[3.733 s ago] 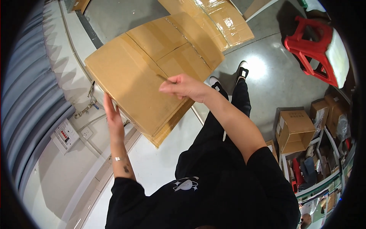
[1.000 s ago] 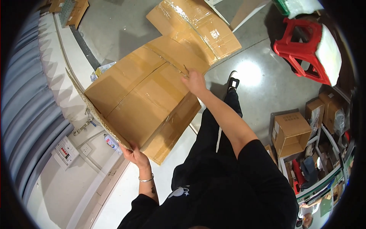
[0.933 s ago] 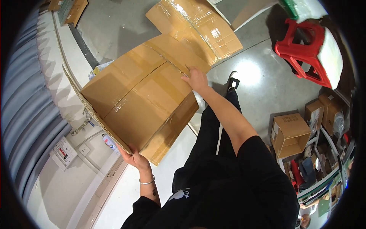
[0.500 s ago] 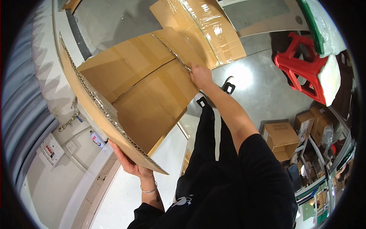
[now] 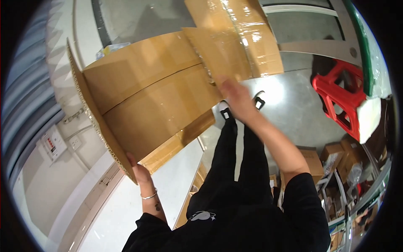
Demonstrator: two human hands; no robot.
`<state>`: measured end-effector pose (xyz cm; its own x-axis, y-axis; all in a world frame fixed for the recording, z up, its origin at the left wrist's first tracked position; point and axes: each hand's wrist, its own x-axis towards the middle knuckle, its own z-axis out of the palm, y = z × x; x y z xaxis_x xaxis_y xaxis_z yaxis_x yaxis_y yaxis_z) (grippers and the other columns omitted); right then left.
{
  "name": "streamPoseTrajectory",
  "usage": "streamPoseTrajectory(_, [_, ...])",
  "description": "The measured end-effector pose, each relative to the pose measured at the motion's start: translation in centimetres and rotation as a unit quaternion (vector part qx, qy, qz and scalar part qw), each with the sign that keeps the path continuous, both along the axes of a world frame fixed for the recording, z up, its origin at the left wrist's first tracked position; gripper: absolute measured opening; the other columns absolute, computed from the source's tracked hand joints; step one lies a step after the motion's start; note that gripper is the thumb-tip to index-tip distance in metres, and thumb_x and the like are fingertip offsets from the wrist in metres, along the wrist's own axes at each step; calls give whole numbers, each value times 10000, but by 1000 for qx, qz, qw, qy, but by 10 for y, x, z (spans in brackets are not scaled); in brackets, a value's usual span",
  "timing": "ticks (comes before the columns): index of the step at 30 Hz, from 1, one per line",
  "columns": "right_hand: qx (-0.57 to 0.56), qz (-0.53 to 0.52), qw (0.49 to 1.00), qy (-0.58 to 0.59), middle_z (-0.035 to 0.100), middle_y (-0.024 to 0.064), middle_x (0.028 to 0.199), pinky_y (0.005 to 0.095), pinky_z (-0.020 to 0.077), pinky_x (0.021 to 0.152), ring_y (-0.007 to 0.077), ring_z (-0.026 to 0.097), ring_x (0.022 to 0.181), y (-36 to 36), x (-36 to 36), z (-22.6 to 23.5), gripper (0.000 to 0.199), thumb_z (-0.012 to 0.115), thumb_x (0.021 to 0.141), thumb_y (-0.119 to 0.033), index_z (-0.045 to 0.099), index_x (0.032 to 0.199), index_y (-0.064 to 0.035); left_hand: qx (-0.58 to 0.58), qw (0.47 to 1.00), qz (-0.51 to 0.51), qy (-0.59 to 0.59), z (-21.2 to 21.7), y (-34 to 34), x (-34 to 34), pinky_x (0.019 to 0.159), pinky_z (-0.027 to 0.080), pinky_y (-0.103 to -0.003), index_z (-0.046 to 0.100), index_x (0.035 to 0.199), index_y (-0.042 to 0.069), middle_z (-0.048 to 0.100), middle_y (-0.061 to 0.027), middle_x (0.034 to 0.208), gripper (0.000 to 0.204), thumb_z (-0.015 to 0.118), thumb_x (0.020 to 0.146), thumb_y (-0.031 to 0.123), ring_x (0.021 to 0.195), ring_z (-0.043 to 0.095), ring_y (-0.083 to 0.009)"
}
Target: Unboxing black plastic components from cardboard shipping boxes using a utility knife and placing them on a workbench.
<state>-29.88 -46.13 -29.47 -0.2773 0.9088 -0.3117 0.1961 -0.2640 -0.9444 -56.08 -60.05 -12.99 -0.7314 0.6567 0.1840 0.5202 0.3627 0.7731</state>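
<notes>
An opened brown cardboard box [image 5: 159,105] spans the space in front of me, its inside facing up and a tape-edged flap on its right. My left hand [image 5: 139,171] grips the lower end of the upright left flap [image 5: 90,107], thumb on the inner face and fingers mostly hidden behind. By the box's right edge is my right hand [image 5: 238,98], smeared by motion; whether its fingers touch the cardboard cannot be made out. Just beyond lies another brown cardboard piece [image 5: 256,40] covered with shiny clear tape.
A white tabletop [image 5: 138,201] lies below the box on the left. To the right stands a red plastic stool [image 5: 340,96] with a white block against it. Brown cartons [image 5: 333,155] sit by metal shelving at lower right. Grey ribbed tubing [image 5: 29,92] lines the left side.
The left flap has tilted outward and the box looks wider open. My left hand's thumb now shows on the inner face. My right hand has moved slightly rightward and down from the right flap's edge.
</notes>
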Motion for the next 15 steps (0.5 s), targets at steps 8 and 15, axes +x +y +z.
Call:
streamPoseTrajectory(8, [171,41,983,59,514,172,1170,374,378,941,336,467,1104,5,-134,-46,287,422,889,-77,491,1163,-24,51,994,-36,-86,-4,-23,-11,909,359,-308,521,1074,-35,522,-58,1108,217,472,874,34,1000,470,-145])
streamPoseTrajectory(15, [133,47,990,5,514,178,1169,355,380,944,326,478,1099,31,-119,-80,273,420,891,-87,491,1144,-14,73,990,-50,-107,0,-20,-7,928,343,-303,524,1056,-36,522,-55,1093,214,468,851,-6,1003,471,-134])
